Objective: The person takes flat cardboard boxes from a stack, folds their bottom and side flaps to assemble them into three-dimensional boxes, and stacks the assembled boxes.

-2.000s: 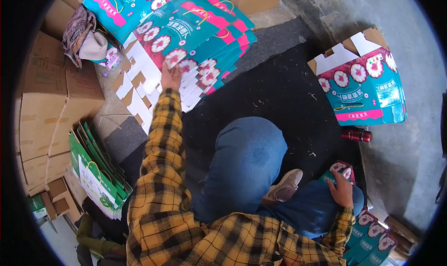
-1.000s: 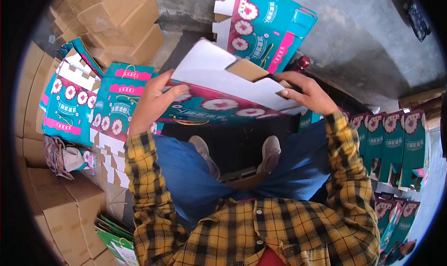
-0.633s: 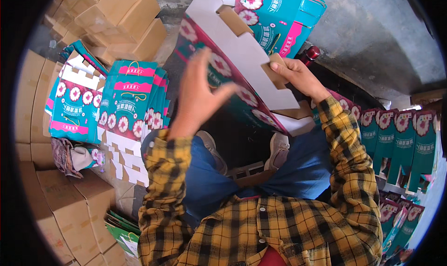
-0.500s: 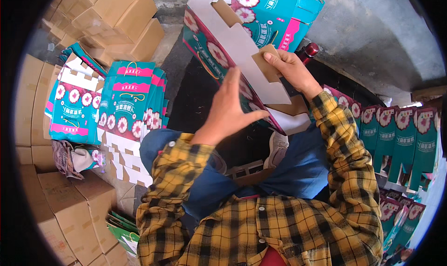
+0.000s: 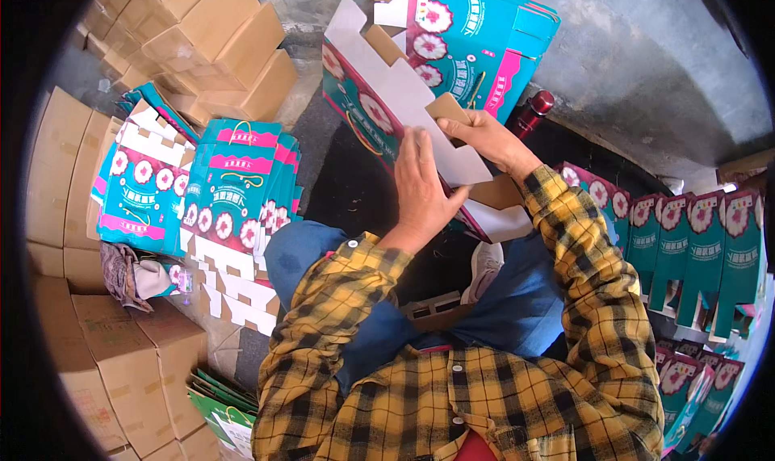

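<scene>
A partly folded teal and maroon carton (image 5: 373, 110) with a cord handle is held tilted over my lap, white flaps standing up along its edge. My right hand (image 5: 491, 142) is closed on a brown inner flap at its far side, thumb on top. My left hand (image 5: 420, 190) lies against the near printed side, its fingers stretched out together over the white flap's edge and its thumb spread apart. Behind the carton, a pile of flat teal cartons (image 5: 504, 25) leans near the wall.
Flat cartons (image 5: 230, 174) are stacked on my left, with brown boxes (image 5: 234, 53) behind and more boxes (image 5: 137, 356) nearer. A dark red bottle (image 5: 533, 112) stands by the wall. Folded cartons (image 5: 702, 235) line up on my right. Green bags (image 5: 222, 408) lie at lower left.
My left hand has moved right and come to rest against the carton, its fingers closer together. My right hand has shifted slightly left, still gripping the flap.
</scene>
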The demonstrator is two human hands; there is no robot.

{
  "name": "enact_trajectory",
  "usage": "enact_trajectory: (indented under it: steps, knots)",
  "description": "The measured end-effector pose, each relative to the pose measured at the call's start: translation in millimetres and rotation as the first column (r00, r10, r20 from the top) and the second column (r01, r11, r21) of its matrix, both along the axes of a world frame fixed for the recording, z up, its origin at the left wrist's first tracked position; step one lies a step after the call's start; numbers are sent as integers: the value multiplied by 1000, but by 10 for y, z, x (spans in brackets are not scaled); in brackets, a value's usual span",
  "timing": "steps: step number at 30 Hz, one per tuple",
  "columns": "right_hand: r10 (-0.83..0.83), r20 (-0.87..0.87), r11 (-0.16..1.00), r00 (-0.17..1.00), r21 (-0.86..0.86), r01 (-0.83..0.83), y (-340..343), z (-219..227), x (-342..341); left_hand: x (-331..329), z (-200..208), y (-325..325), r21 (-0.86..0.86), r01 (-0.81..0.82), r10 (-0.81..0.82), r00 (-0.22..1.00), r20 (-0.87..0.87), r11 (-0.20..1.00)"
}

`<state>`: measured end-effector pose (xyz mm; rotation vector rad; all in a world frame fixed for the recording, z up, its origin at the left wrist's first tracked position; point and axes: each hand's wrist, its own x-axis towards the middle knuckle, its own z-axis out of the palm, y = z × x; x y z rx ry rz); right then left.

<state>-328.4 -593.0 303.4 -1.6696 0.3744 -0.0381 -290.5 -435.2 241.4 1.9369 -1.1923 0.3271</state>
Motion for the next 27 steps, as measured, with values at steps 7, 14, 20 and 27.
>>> enact_trajectory:
  steps: [7, 14, 20, 27]
  knots:
    - [79, -22, 990, 997, 116, -76, -42, -76, -65, 154, 45, 143, -180, 248, -264, 962, -73, 952]
    - [2, 39, 997, 999, 75, -5, -37, -207, -79, 140, 73, 185, -104, 119, -139, 968, -211, 987]
    - [-267, 92, 943, 959, -179, 279, -675, -456, -154, 286, 177, 348, -2, 126, -125, 977, -171, 992]
    - [-490, 102, 838, 866, -219, 500, -1127, -658, -222, 237, 186, 722, 237, 313, -275, 945, -179, 920]
